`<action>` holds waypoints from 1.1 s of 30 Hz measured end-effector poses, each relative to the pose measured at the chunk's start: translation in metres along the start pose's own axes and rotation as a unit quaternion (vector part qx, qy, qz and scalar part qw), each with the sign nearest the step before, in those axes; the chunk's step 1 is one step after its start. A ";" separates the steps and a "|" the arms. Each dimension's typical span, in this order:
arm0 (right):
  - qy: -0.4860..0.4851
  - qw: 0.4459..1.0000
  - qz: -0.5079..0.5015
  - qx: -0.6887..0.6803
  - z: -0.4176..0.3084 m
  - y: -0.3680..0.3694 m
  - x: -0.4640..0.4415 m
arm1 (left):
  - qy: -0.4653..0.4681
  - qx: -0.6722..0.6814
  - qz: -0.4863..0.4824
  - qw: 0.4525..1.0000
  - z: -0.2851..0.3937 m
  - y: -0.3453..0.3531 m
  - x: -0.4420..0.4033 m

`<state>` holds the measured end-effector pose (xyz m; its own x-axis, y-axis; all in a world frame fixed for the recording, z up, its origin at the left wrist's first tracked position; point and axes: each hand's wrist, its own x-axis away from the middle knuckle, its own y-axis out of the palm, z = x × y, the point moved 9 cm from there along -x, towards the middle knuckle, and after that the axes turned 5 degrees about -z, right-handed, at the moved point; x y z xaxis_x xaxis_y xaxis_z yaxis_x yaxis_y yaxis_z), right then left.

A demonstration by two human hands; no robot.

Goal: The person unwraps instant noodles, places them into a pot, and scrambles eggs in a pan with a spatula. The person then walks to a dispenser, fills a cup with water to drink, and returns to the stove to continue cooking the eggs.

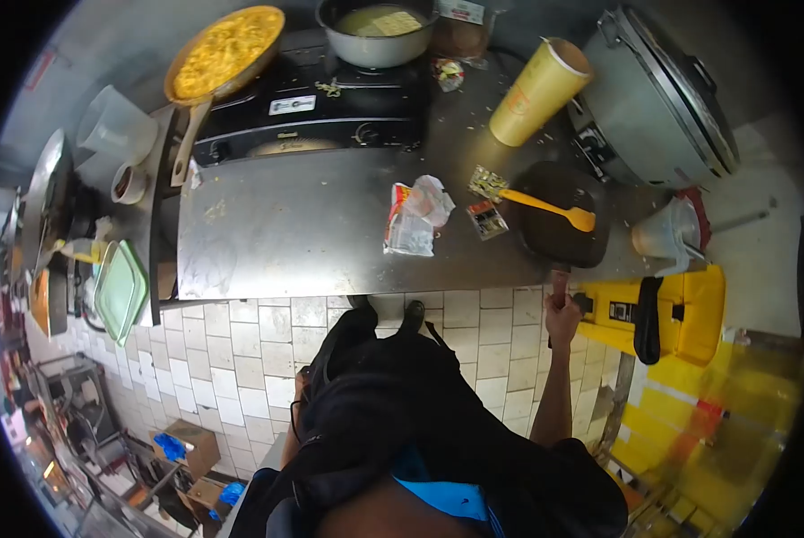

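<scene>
My right hand (562, 321) is wrapped round the handle of a dark, square-cornered frying pan (559, 247), which rests on the right part of the steel counter. An orange spatula (570, 216) lies across the pan, its handle end on a torn seasoning packet (487, 183) at the pan's left. Beside that is a second small packet (486, 221). A crumpled plastic wrapper (411, 220) lies further left. My left hand (302, 384) hangs low beside my body, mostly covered by dark clothing, so its fingers cannot be made out.
On the black stove (330, 108) stand a pan of yellow food (227, 58) and a pot with a noodle block (375, 49) in liquid. A yellow cylinder (536, 94), a large rice cooker (653, 99) and a plastic cup (666, 229) are rightward. Yellow equipment (698, 314) stands beside the counter.
</scene>
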<state>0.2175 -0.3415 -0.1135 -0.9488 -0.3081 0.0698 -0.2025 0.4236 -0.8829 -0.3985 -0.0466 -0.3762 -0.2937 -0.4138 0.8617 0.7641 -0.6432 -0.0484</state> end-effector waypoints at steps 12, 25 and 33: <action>-0.194 0.893 -0.236 -0.332 -0.332 0.052 0.012 | 0.131 -0.096 0.081 0.983 0.249 -0.174 0.078; 0.030 0.955 -0.191 -0.224 -0.306 0.151 0.014 | 0.352 0.036 -0.163 0.921 0.509 -0.144 0.043; 0.409 0.649 -0.037 -0.640 -0.162 0.146 -0.101 | 0.272 -0.007 -0.130 0.953 0.477 -0.136 0.029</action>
<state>0.2450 -0.1107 -0.1743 -0.6307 -0.0343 0.7752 0.2066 0.9556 0.2103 -0.2374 0.3361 -0.1035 -0.7290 -0.5103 0.4562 0.6188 -0.7763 0.1205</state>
